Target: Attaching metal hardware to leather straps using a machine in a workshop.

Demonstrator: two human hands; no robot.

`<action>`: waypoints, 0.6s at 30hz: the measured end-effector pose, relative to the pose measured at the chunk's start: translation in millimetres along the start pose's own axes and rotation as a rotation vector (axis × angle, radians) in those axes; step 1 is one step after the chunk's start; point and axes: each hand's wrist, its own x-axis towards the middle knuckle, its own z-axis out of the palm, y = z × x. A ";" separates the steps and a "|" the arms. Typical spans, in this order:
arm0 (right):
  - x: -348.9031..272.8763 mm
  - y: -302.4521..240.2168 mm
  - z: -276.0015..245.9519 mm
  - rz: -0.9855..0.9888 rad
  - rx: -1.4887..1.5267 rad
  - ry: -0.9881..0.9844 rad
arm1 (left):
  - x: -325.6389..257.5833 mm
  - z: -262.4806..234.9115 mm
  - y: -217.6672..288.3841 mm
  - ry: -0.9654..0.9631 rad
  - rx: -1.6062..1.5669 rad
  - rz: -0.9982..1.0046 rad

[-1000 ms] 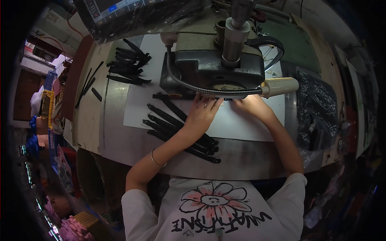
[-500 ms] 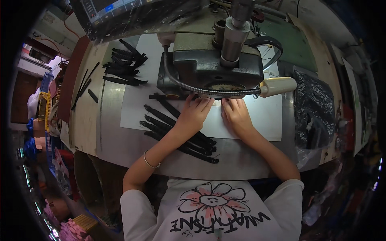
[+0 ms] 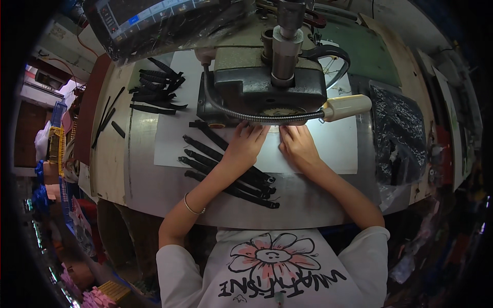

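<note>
A sewing-type machine head (image 3: 267,84), dark with a metal column, stands over the white sheet (image 3: 334,149) in front of me. My left hand (image 3: 245,146) reaches to its front lower edge, fingers together and tips pressed down on a thin black strip. My right hand (image 3: 299,146) is just to the right, fingers bent and close together at the same edge. Only a dark line of that strip shows between the hands; the machine hides the fingertips and the rest. Several black fabric straps (image 3: 205,149) lie slanted beneath my left wrist and forearm.
More black straps (image 3: 156,84) are piled at the far left, with several thin black pieces (image 3: 107,118) beside them. A plastic-wrapped screen (image 3: 159,25) hangs at the upper left. A pale handle (image 3: 348,108) juts right from the machine. A clear bag with black contents (image 3: 400,133) lies right.
The view has shifted a little, so the machine appears farther left. The black strip end that stuck out left of my left hand no longer shows. Both hands stay at the machine's edge.
</note>
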 end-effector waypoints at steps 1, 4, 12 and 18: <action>0.1 -0.5 0.1 0.000 0.000 -0.001 | 0.3 -0.2 0.3 0.001 0.010 -0.004; -0.6 -3.2 -0.7 0.020 0.007 -0.014 | 0.5 0.6 1.8 -0.016 0.004 -0.013; 2.5 -0.6 0.8 0.029 0.015 0.005 | 0.9 3.0 0.1 -0.021 0.018 -0.005; -5.4 -5.5 -0.7 0.063 0.018 -0.002 | 0.8 -3.4 3.9 0.012 -0.047 0.008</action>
